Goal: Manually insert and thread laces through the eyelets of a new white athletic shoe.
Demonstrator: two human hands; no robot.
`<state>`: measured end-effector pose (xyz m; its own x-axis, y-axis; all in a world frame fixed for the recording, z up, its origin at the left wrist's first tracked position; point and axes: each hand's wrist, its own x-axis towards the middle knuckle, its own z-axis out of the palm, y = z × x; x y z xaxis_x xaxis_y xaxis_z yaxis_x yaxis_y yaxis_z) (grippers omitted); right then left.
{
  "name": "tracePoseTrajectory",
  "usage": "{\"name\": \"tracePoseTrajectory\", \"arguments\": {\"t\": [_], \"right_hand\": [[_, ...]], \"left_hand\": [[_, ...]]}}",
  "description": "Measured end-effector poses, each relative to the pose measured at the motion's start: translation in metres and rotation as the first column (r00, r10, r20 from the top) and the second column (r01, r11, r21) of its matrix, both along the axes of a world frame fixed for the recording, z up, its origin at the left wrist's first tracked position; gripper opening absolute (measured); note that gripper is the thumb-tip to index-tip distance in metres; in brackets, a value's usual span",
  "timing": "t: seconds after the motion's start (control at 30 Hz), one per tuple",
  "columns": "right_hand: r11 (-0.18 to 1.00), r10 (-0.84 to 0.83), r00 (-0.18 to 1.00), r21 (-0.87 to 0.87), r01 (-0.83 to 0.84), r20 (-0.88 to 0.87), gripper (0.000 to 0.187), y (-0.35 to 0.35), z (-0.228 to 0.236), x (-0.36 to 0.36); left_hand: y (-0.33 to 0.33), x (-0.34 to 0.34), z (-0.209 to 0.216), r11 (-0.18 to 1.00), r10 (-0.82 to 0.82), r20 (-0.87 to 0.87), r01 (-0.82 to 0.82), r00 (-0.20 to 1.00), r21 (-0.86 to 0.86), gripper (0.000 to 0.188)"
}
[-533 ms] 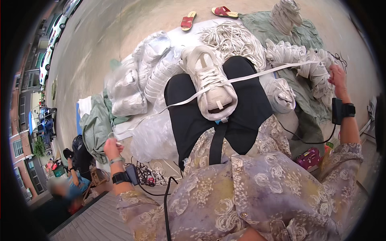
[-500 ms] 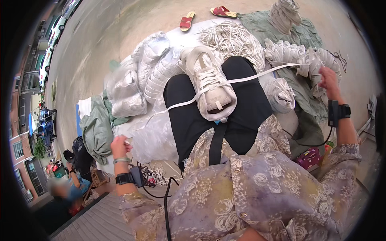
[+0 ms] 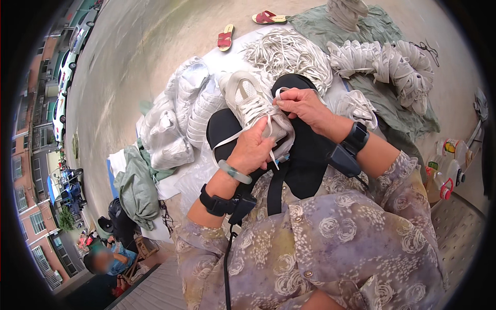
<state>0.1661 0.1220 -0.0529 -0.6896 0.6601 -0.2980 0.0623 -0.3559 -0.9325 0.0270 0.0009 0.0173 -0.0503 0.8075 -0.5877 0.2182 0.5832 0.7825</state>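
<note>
A cream-white lace-up sneaker (image 3: 238, 93) rests between my thighs, its toe away from me and its opening toward me. White lacing crosses its front. My left hand (image 3: 252, 147) is closed over the near part of the shoe, pinching the white shoelace (image 3: 227, 139), which loops out to the left; a lace end hangs below the fingers. Just to the right, my right hand (image 3: 307, 109) pinches another stretch of lace between thumb and fingertips, and a small loop stands up there. Both hands partly hide the shoe's opening.
A heap of loose white laces (image 3: 289, 57) lies beyond my knees. Bundled white shoe parts (image 3: 408, 72) lie right on green cloth (image 3: 320, 28). Plastic-wrapped bundles (image 3: 165, 124) stand left. Red slippers (image 3: 225, 39) sit at the far edge, bottles (image 3: 444, 170) at right. A person (image 3: 111, 258) sits lower left.
Both hands have come inward from wide apart, where the lace was stretched across the shoe, and now meet over it. The lace has slackened into loops.
</note>
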Motion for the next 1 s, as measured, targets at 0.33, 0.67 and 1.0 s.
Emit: {"name": "tracePoseTrajectory", "arguments": {"t": [0.33,0.67,1.0], "right_hand": [[0.987,-0.151,0.974,-0.082,0.139,-0.171,0.003,-0.008,-0.004,0.006],[0.976,-0.136,0.979,0.146,0.158,-0.152,0.002,-0.013,-0.011,-0.004],[0.864,-0.151,0.988,0.491,0.11,0.044,0.011,-0.013,-0.009,-0.009]], "left_hand": [[0.004,0.006,0.003,0.999,0.037,-0.028,-0.037,0.999,-0.027,0.062],[0.002,0.004,-0.005,0.999,0.053,0.024,-0.053,0.998,-0.006,0.063],[-0.023,-0.022,-0.004,0.908,0.368,0.365,-0.415,0.855,0.057,0.018]]}}
